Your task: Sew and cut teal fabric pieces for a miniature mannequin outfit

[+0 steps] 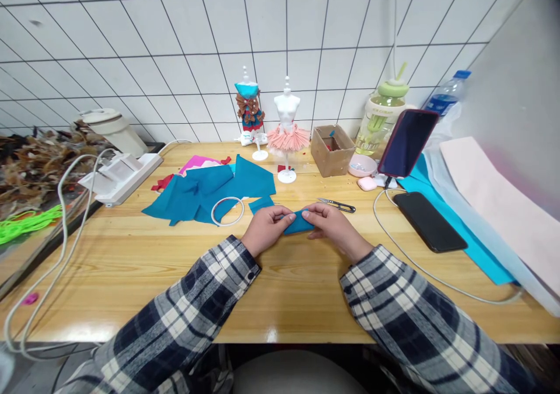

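My left hand (pixel 266 228) and my right hand (pixel 329 223) meet at the middle of the wooden table (pixel 131 277), both pinching a small piece of teal felt (pixel 298 223) between their fingers. The piece lies low over the tabletop. Just behind my right hand lie small thread snips (pixel 338 206). A heap of larger teal felt pieces (pixel 205 191) with a white ring (pixel 227 211) on it lies behind my left hand.
Two small mannequins stand at the back, one dressed in teal (pixel 249 109), one in a pink skirt (pixel 287 130). A cardboard box (pixel 331 149), green-lidded bottle (pixel 381 119), propped phone (pixel 408 142), flat phone (pixel 429 221) and cable are right. A power strip (pixel 122 175) sits left.
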Demonstrator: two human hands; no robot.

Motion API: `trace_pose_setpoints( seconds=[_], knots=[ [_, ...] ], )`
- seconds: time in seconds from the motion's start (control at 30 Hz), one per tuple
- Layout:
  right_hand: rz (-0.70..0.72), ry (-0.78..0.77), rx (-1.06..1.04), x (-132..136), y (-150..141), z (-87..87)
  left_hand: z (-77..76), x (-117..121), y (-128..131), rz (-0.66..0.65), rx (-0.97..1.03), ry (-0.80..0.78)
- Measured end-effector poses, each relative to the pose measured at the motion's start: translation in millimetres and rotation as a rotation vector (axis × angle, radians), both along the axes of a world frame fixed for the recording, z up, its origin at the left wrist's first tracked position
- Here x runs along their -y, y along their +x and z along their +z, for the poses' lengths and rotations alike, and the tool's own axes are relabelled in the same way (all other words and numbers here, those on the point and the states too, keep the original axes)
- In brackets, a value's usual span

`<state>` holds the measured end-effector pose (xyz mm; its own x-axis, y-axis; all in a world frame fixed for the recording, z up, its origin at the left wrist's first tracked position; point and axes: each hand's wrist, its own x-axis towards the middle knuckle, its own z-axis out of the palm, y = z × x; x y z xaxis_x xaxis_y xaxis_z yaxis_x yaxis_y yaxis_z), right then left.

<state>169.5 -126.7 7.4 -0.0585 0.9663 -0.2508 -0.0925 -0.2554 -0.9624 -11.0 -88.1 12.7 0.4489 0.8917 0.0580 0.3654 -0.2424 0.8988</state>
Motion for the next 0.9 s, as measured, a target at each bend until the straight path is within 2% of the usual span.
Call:
trace_pose_setpoints(
  seconds=[0.1,0.27,0.37,0.43,0.5,0.6,0.7,0.9],
  knots=[
    [-0.016,0.088,0.14,-2,0,-4.2,-0.6,1,-1,-0.024,-0.056,0.019],
    [0.055,0.414,0.639,-1,2,0.2,5.5,2,-5,-0.042,-0.229,0.35],
    [0.122,0.566,0.765,2,0,3.5,9.0,2,-6,-0.097,-0.272,0.288],
    [0.055,0.534,0.694,3,-1,3.7,9.5,2,-5,-0.066,-0.196,0.166],
    [-0.014,0.377,0.5,3,-1,2.5,9.0,2,-4,0.024,-0.068,0.058],
    [0.045,0.134,0.193,1,-2,0.1,6.8,1,-2,0.143,0.099,-0.038],
    [0.094,0.084,0.053,0,-4,-1.9,3.1,1,0,0.129,0.168,-0.108],
    [0.021,0.056,-0.003,-1,-5,-3.5,0.8,4,2,0.025,0.145,-0.202]
  ],
)
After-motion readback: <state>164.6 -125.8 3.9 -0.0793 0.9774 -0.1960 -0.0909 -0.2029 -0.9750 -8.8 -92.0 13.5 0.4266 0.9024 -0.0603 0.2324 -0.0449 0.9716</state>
